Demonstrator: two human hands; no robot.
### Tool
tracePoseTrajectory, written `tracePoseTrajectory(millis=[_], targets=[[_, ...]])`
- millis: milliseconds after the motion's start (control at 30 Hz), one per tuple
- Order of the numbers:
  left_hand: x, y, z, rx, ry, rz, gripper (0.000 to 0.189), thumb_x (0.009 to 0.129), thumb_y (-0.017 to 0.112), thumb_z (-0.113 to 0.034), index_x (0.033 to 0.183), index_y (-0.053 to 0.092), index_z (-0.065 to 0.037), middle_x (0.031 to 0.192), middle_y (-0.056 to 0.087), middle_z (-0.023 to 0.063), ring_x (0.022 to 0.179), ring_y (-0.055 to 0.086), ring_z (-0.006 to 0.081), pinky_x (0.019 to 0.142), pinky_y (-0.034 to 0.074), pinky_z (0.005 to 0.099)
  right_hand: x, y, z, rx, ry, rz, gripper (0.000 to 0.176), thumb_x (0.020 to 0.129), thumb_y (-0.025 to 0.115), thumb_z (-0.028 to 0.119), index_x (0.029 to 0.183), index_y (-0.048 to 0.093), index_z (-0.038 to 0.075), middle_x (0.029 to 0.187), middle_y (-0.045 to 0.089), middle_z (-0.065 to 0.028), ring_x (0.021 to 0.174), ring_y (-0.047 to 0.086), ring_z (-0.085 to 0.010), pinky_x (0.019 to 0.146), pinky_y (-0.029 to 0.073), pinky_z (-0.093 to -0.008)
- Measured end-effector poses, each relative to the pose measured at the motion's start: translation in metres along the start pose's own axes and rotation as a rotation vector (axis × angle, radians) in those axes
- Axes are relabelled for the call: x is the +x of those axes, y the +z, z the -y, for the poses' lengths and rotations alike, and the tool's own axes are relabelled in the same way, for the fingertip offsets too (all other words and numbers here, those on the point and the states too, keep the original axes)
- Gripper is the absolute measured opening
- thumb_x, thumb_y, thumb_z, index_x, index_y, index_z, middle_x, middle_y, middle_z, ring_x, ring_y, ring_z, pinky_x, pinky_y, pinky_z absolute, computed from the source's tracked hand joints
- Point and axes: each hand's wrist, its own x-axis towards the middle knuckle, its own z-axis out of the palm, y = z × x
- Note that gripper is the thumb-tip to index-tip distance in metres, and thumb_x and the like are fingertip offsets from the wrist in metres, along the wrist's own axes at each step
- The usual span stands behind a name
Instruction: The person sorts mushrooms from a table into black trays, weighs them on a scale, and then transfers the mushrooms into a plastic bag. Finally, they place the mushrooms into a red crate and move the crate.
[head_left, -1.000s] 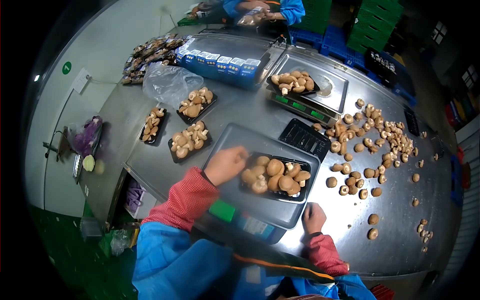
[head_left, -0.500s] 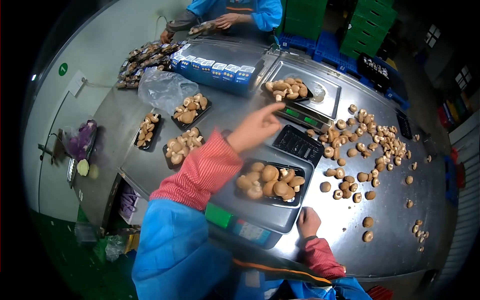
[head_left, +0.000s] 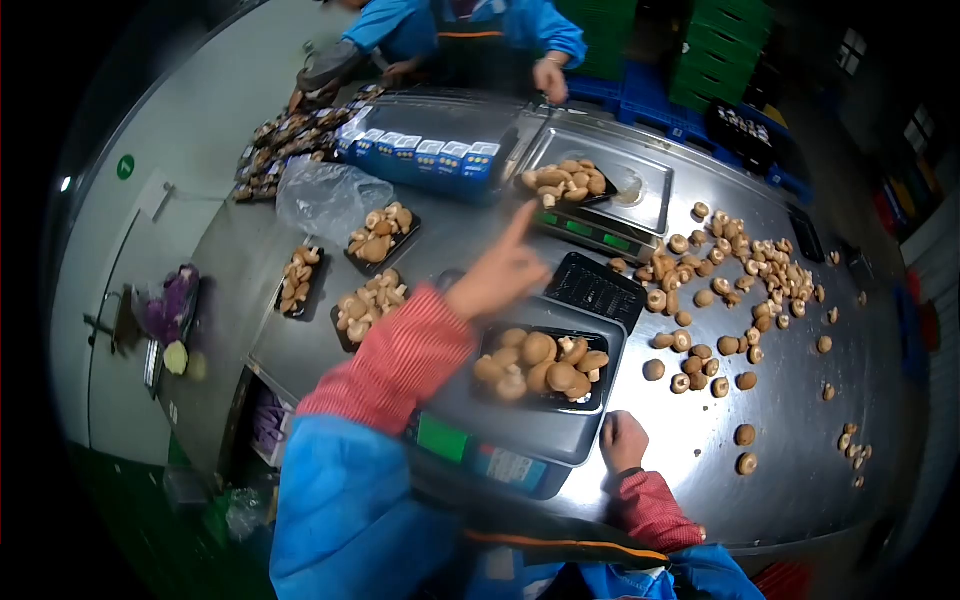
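Note:
My left hand (head_left: 498, 278) reaches over the near scale (head_left: 450, 375) with its index finger stretched toward the far scale (head_left: 600, 232); it is blurred and holds nothing I can see. A black tray of brown-capped shiitake mushrooms (head_left: 541, 362) sits on the near scale. On the far scale, another filled mushroom tray (head_left: 568, 182) lies just beyond my fingertip. An empty black tray (head_left: 597, 291) rests between the scales. My right hand (head_left: 625, 441) is closed in a fist beside the near scale's right edge, on the steel table (head_left: 672, 500).
Loose mushrooms (head_left: 770, 275) spread over the table's right side. Three filled trays (head_left: 378, 238) and a clear plastic bag (head_left: 330, 197) lie to the left. A co-worker (head_left: 470, 50) stands across the table, behind a blue-sided bin (head_left: 420, 165). Green crates (head_left: 722, 50) are stacked behind.
My left hand's index finger has swung upward and left, and the hand blurs. The co-worker's one hand has moved right, toward the far scale. My right hand stays by the near scale.

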Motion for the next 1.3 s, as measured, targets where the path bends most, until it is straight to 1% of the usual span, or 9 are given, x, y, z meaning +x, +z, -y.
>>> tracePoseTrajectory(millis=[67,133,267,367,500,633,833,1067,1300], targets=[[0.047,0.007,-0.013,-0.092,-0.007,0.042,0.089,0.092,0.059,-0.011,0.155,-0.004,-0.014,0.088,0.068,0.0091,0.063,0.058,0.0111,0.053,0.046,0.0233,-0.001,0.001,0.000,-0.041,0.007,0.005,0.005,0.087,0.060,0.010,0.088,0.059,0.005,0.077,0.061,-0.0165,0.073,0.061,-0.0366,0.066,0.049,-0.0426],[0.087,0.011,-0.026,-0.054,-0.076,0.036,0.098,0.091,0.062,-0.011,0.153,-0.013,-0.014,0.080,0.067,0.0083,0.059,0.059,0.0111,0.050,0.048,0.0226,0.002,-0.004,0.003,-0.029,0.019,0.037,0.005,0.087,0.060,0.009,0.088,0.059,0.005,0.077,0.061,-0.0168,0.073,0.061,-0.0364,0.067,0.049,-0.0424],[0.119,0.020,-0.028,-0.087,-0.201,0.008,0.095,0.091,0.061,-0.012,0.154,-0.011,-0.014,0.080,0.068,0.0077,0.057,0.059,0.0101,0.045,0.047,0.0216,-0.001,0.002,-0.008,-0.061,0.024,0.060,0.006,0.087,0.060,0.011,0.089,0.059,0.005,0.078,0.062,-0.0157,0.074,0.062,-0.0354,0.068,0.049,-0.0424],[0.122,0.021,-0.018,-0.045,-0.200,0.032,0.094,0.091,0.060,-0.012,0.154,-0.010,-0.016,0.079,0.068,0.0076,0.057,0.059,0.0096,0.045,0.046,0.0212,-0.001,0.004,-0.013,-0.081,0.016,0.077,0.006,0.087,0.061,0.011,0.089,0.060,0.006,0.078,0.063,-0.0149,0.074,0.062,-0.0349,0.068,0.050,-0.0422],[0.110,0.020,-0.007,-0.094,-0.210,0.034,0.094,0.090,0.061,-0.013,0.154,-0.007,-0.017,0.079,0.068,0.0077,0.055,0.058,0.0096,0.044,0.045,0.0220,-0.001,0.004,-0.012,-0.099,0.030,0.091,0.006,0.086,0.061,0.012,0.089,0.060,0.007,0.078,0.063,-0.0142,0.074,0.062,-0.0343,0.067,0.050,-0.0421],[0.086,0.020,-0.010,-0.113,-0.169,0.027,0.086,0.091,0.060,-0.012,0.155,0.003,-0.016,0.080,0.069,0.0084,0.057,0.057,0.0091,0.047,0.044,0.0213,-0.003,0.008,-0.017,-0.098,0.015,0.067,0.006,0.085,0.062,0.012,0.088,0.059,0.007,0.078,0.063,-0.0140,0.074,0.062,-0.0342,0.067,0.049,-0.0423],[0.043,0.019,-0.011,-0.051,-0.157,0.057,0.076,0.093,0.059,-0.015,0.154,0.014,-0.006,0.087,0.069,0.0084,0.064,0.057,0.0089,0.055,0.045,0.0213,-0.003,0.007,-0.017,-0.053,0.001,0.050,0.006,0.084,0.062,0.012,0.087,0.059,0.007,0.077,0.062,-0.0143,0.073,0.062,-0.0342,0.067,0.049,-0.0424],[0.002,0.016,0.004,-0.103,-0.199,0.061,0.049,0.094,0.057,-0.014,0.139,0.043,-0.002,0.087,0.068,0.0049,0.064,0.055,0.0054,0.056,0.044,0.0187,-0.002,0.006,-0.014,-0.057,0.013,0.043,0.006,0.085,0.062,0.012,0.087,0.059,0.007,0.077,0.062,-0.0141,0.074,0.062,-0.0339,0.067,0.050,-0.0423],[-0.021,0.012,0.011,-0.133,-0.234,-0.021,0.046,0.095,0.057,-0.014,0.138,0.045,-0.003,0.086,0.067,0.0040,0.065,0.053,0.0047,0.057,0.044,0.0183,-0.003,0.009,-0.014,-0.110,0.000,0.030,0.007,0.085,0.061,0.013,0.088,0.059,0.006,0.078,0.062,-0.0147,0.074,0.062,-0.0344,0.067,0.050,-0.0425]])
